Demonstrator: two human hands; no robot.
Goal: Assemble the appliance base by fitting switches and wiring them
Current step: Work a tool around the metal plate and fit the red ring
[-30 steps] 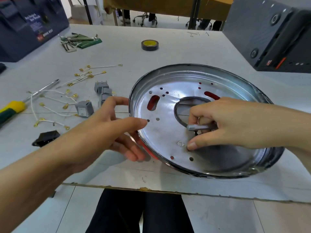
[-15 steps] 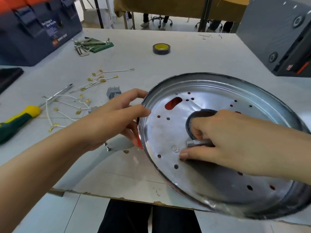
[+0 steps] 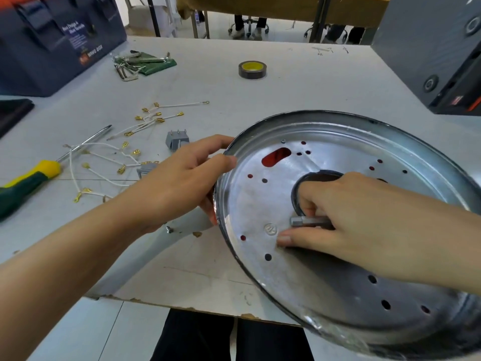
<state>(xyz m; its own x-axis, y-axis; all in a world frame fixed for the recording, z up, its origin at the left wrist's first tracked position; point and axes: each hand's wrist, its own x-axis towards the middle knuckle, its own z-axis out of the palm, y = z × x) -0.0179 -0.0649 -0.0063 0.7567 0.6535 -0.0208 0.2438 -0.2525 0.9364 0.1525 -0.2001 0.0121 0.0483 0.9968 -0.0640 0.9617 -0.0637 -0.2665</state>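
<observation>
The appliance base (image 3: 338, 256) looks like thin pressed sheet metal: stiff, fairly light for its width, slick on the polished face and probably sharp along the rolled rim, so the rim and the central opening seem the sensible places to take hold. That is how the person is gripping it. The left hand (image 3: 182, 183) is curling its fingers over the near-left rim, while the right hand (image 3: 351, 212) is hooking fingers into the round central hole and pinching a small grey metal piece (image 3: 307, 220) against the plate. The base is tilting up off the tabletop (image 3: 286, 95), overhanging the front edge. It is a shiny, shallow round pan, punched with small holes and a red-showing oblong slot (image 3: 276, 157). Grey switches (image 3: 177, 140) and white wires (image 3: 104, 155) are lying to its left, unfitted.
</observation>
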